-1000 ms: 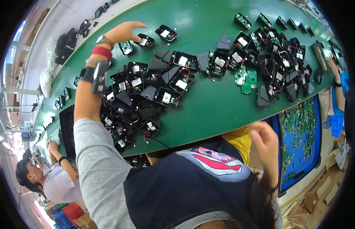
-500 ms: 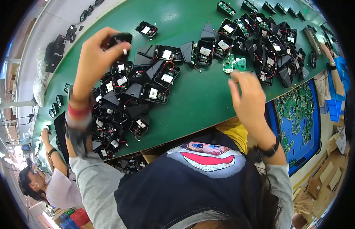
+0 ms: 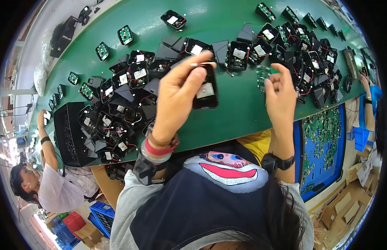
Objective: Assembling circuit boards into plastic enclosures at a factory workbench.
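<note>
Left hand (image 3: pixel 179 89) grips an open rectangular black plastic housing (image 3: pixel 208 101), apparently boardless, above the green surface (image 3: pixel 235 112); right hand (image 3: pixel 281 93) pinches a blurred green circuit board (image 3: pixel 262 77); some outlying housings (image 3: pixel 125 35) already carry boards, many piled housings (image 3: pixel 139 75) apparently lack them.

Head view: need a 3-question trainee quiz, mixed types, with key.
1. True or false: the left hand is empty.
2. Which of these is nearest the right hand?
a) a red crate
b) a green board
c) a co-worker's watch
3. Fill in: the pile of boards beyond the table edge, at the person's right, lies in a ____ tray.

Key:
1. False; it holds a black case.
2. b
3. blue
</note>
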A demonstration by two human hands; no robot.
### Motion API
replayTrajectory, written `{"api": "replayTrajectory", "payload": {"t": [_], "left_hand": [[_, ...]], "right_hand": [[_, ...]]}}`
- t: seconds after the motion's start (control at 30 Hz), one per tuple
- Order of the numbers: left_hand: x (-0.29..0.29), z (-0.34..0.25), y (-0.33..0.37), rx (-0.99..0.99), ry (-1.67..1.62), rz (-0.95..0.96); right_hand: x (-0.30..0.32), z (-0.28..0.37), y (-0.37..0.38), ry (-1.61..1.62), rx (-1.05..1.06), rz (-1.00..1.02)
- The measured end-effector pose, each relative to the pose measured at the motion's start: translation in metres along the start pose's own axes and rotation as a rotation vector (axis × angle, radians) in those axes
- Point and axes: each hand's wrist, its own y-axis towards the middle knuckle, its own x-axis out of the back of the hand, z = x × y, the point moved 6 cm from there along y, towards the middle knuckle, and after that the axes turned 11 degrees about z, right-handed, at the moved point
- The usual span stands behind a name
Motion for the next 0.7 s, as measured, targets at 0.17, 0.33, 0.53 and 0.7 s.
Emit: {"api": "replayTrajectory", "payload": {"t": [0.17,0.33,0.53,0.7], "left_hand": [[0.001,0.012,0.003,-0.029,0.281,0.071],[-0.001,0.010,-0.003,-0.073,0.240,0.009],[0.001,-0.011,-0.007,-0.327,0.642,-0.069],[0.001,-0.014,-0.009,-0.412,0.745,-0.062]], "right_hand": [[0.006,0.059,-0.012,0.712,0.045,0.241],[-0.025,0.105,-0.009,0.878,0.092,0.413],[-0.046,0.103,0.000,0.816,0.072,0.459],[-0.053,0.093,-0.003,0.769,-0.008,0.488]]}}
